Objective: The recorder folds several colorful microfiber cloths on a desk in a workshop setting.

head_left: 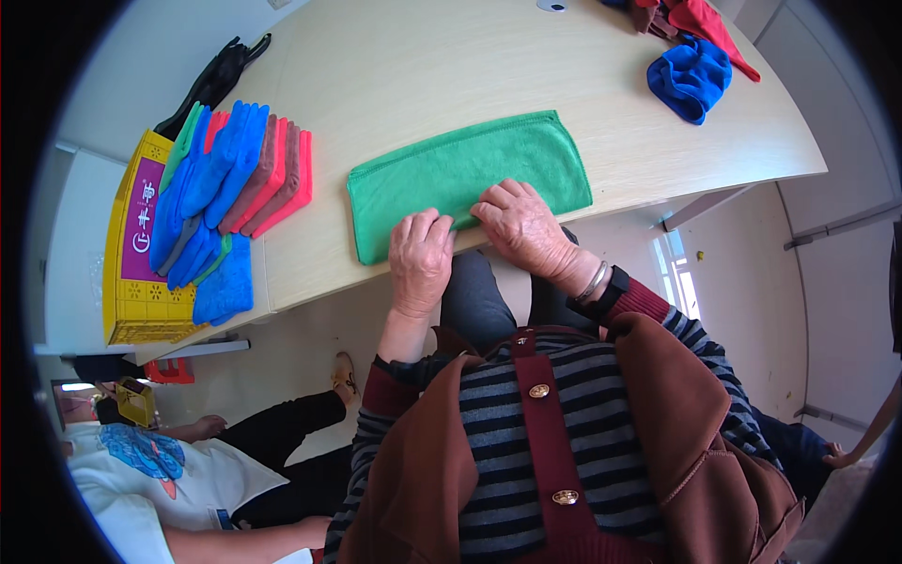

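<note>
A green towel, folded into a long rectangle, lies on the table close to its front edge. My left hand is at the towel's near edge, left of its middle, with fingers curled and closed on the fabric. Just to the right, my right hand pinches the same near edge, its fingertips close to those of the left. The curled fingers partly cover the gripped edge. A bracelet and a black band circle my right wrist.
Folded blue, brown, red and green towels stand packed at the left, by a yellow and purple box. A black bag-like item lies behind. Crumpled blue cloth and red cloth lie far right. A seated person is at lower left.
</note>
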The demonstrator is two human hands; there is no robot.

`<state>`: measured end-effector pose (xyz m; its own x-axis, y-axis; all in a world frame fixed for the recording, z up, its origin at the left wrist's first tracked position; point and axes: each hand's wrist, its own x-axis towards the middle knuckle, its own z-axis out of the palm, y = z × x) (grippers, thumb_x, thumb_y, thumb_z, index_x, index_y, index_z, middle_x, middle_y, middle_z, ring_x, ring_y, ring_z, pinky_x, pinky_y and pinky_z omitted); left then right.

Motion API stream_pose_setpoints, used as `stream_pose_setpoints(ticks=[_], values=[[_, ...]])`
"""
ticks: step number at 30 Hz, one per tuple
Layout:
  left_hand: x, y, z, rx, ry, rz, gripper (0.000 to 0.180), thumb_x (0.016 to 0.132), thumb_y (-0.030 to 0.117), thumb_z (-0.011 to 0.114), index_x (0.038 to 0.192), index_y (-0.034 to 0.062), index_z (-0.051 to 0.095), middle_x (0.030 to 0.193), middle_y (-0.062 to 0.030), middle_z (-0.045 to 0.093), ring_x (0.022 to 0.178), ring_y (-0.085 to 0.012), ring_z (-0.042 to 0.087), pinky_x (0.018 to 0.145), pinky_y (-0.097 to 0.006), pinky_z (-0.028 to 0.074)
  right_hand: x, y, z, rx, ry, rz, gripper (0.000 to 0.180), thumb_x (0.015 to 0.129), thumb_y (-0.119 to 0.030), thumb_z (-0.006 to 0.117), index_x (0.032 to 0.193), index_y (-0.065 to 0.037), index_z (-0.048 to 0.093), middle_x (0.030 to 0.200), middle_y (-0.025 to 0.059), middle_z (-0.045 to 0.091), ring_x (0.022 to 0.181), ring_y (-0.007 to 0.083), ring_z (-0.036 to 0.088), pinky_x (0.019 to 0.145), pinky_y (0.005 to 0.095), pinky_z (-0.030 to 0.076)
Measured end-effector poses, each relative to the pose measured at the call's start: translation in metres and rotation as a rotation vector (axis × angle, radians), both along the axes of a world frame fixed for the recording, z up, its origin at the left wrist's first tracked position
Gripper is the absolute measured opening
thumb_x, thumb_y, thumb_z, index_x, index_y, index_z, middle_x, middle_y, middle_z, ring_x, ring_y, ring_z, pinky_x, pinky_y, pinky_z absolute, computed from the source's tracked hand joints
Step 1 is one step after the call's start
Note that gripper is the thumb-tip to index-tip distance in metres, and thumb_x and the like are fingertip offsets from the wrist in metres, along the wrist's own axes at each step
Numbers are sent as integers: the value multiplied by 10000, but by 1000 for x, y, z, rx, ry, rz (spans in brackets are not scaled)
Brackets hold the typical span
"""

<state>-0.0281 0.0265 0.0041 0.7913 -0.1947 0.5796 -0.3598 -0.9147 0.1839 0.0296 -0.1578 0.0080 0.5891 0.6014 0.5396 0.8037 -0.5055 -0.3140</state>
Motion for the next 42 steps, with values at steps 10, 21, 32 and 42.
stream_pose_setpoints(ticks=[10,21,32,42], values=[[19,3,1,93,51,77,303,941,233,520,1169,53,607,1257,-148,567,1147,-334,531,966,-398,420,21,-3,-9,-94,-65,-61,384,887,-263,572,1212,-59,558,1274,113,537,1207,302,477,1004,452,370],[92,39,22,81,134,112,256,815,142,663,1057,67,627,1077,-103,614,1026,-295,567,887,-401,445,91,-24,14,-263,104,-232,372,838,-227,617,1176,-74,590,1209,100,570,1174,289,497,994,422,387],[121,58,24,-35,506,136,204,744,160,719,906,103,610,940,-74,599,991,-281,547,838,-405,427,133,-22,12,-236,205,-200,184,736,-113,629,919,-95,626,942,83,619,946,285,579,856,405,462],[118,65,23,-59,375,32,264,699,127,732,783,67,489,836,-86,559,884,-304,557,769,-418,431,147,-14,16,-250,260,-65,116,713,-61,552,812,-112,582,878,82,607,932,302,576,829,420,443]])
